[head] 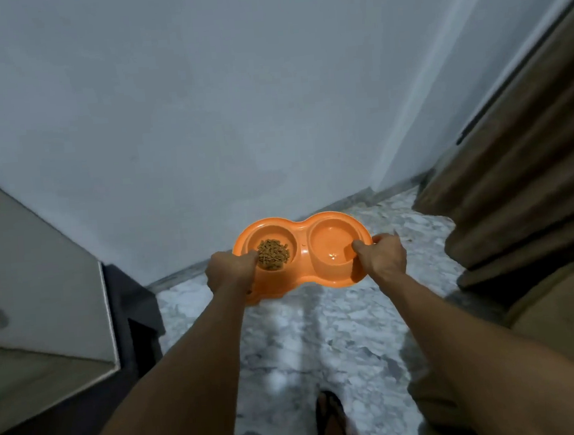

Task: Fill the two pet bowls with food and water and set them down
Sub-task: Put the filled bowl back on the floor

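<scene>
Grip: left hand (229,271), right hand (384,256); one twin-bowl dish (304,275), maybe water (331,255).

Orange double bowl (302,232): we read no brand, lettering or number on its rim or wells.
Wall (202,121): we find no sign or label.
Cabinet (35,271): we make out no text; the surface is blurred.
Curtain (516,182): we read nothing.
</scene>
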A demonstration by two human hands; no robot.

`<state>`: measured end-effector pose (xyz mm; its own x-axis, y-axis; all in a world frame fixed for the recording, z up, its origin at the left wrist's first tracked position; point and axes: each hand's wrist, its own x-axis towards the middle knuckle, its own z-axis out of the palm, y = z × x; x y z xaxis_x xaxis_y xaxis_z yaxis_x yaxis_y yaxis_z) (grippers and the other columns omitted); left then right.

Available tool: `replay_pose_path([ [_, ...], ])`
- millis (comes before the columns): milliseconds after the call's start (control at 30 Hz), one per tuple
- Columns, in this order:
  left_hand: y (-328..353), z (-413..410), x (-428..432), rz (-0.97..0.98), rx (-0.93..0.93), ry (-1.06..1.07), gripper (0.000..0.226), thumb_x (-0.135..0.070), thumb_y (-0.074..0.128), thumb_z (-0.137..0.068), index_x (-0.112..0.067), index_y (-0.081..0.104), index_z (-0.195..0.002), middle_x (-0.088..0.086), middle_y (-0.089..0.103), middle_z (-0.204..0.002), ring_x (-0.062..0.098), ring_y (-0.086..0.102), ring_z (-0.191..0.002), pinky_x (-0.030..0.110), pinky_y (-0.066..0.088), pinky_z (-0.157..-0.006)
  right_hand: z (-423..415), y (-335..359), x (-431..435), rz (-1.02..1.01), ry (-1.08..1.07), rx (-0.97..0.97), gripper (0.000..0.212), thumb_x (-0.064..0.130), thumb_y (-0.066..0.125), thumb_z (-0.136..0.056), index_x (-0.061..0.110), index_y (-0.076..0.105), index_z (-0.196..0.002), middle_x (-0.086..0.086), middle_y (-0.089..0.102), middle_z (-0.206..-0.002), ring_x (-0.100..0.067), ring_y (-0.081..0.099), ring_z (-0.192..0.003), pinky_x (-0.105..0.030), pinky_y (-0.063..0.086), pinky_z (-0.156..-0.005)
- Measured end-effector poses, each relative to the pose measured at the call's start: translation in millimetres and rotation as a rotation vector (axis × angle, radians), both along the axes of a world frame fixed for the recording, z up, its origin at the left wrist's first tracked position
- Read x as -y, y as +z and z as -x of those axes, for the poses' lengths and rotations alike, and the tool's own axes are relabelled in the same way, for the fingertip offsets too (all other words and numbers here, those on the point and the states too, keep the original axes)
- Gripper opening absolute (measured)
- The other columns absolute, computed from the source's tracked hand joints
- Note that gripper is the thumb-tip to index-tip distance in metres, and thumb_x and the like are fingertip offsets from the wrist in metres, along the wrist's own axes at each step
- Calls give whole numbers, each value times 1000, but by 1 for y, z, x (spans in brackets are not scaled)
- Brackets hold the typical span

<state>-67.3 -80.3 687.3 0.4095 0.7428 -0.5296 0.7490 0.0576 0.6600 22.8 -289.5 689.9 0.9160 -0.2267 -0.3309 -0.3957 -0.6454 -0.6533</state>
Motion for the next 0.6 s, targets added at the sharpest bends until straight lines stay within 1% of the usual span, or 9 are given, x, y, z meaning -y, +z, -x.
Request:
replay_pose_path([
  [67,-20,-6,9,12,-39,48,36,-35,75,-72,-5,64,-88,10,66,-87,30,65,-86,32,51,-70,-17,-19,4,-7,42,-24,38,31,71,-82,3,65,-107,-11,67,-94,-28,60,-86,-36,49,-77],
  [100,-28,-9,11,21,-58,66,39,-35,76,-69,-5,67,-91,10,68,-89,30,66,-86,32,52,-71,-22,-28,5,-14,57,-39,39,30,71,-82,3,65,-108,-11,67,-93,-28,61,-86,-35,49,-77],
  [167,-49,-13,13,22,-83,86,35,-34,73,-68,-7,70,-92,10,70,-88,28,66,-82,33,54,-70,-29,-50,5,-20,82,-62,44,30,71,-81,3,64,-115,-12,68,-98,-30,63,-92,-35,49,-79],
  [233,-76,-18,12,9,-91,87,30,-33,70,-70,-9,71,-88,9,71,-83,26,66,-78,33,54,-70,-34,-78,2,-38,81,-70,55,32,71,-80,4,60,-125,-13,69,-109,-31,64,-100,-39,52,-86],
  [267,-91,-21,12,-3,-93,85,27,-33,70,-71,-10,71,-85,8,70,-80,26,66,-76,33,54,-70,-38,-93,1,-43,78,-71,57,32,71,-79,4,59,-128,-12,69,-109,-30,64,-100,-40,52,-87],
  [367,-144,-25,10,-31,-87,72,23,-34,69,-73,-11,68,-74,4,65,-67,23,64,-68,30,51,-64,-46,-149,-2,-65,62,-100,51,29,70,-81,5,60,-125,-2,62,-92,-23,58,-86,-35,48,-80],
  [400,-160,-24,9,-41,-83,69,23,-34,69,-73,-11,66,-73,3,63,-64,22,63,-66,28,48,-61,-47,-166,-3,-73,60,-110,51,29,71,-81,6,60,-126,0,61,-90,-21,58,-85,-34,48,-80],
  [500,-232,-21,5,-96,-77,57,24,-36,67,-76,-12,67,-79,4,65,-69,21,63,-68,26,43,-59,-51,-241,-5,-90,64,-142,51,30,72,-81,7,61,-124,0,64,-91,-21,60,-87,-34,49,-83],
  [600,-296,-12,1,-120,-104,26,21,-35,67,-80,-15,69,-83,2,66,-74,21,62,-74,28,43,-63,-48,-303,-7,-77,78,-150,40,27,73,-82,6,64,-115,8,56,-76,-20,57,-81,-31,46,-79],
])
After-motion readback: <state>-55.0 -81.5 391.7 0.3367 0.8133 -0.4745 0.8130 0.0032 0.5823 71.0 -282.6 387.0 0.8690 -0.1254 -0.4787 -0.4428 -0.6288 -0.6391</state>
